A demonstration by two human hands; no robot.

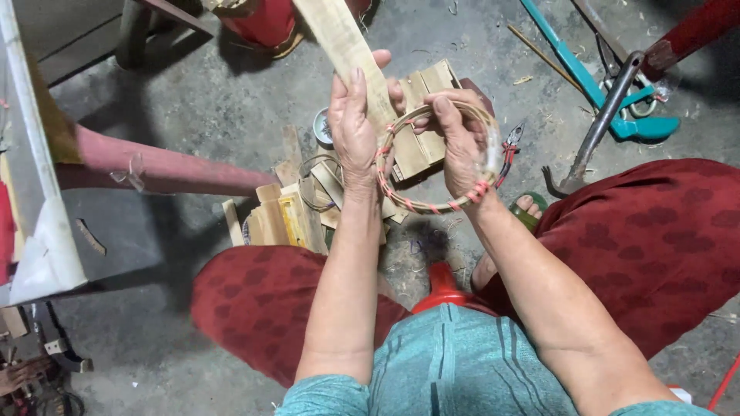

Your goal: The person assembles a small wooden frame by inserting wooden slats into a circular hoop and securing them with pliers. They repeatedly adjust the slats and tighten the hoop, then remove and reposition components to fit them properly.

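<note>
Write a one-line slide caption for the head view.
Seated person's left hand grips a flat bamboo strip while the right hand holds a red-bound cane ring above wood scraps.

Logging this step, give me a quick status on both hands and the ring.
Left hand grips flat bamboo strip. Right hand holds woven ring. Wood blocks, pliers on floor below.

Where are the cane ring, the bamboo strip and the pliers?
cane ring (428, 206): head view, lower rim with red binding.
bamboo strip (339, 35): head view, flat face above the left hand.
pliers (512, 142): head view, on the floor, red handles.
</note>
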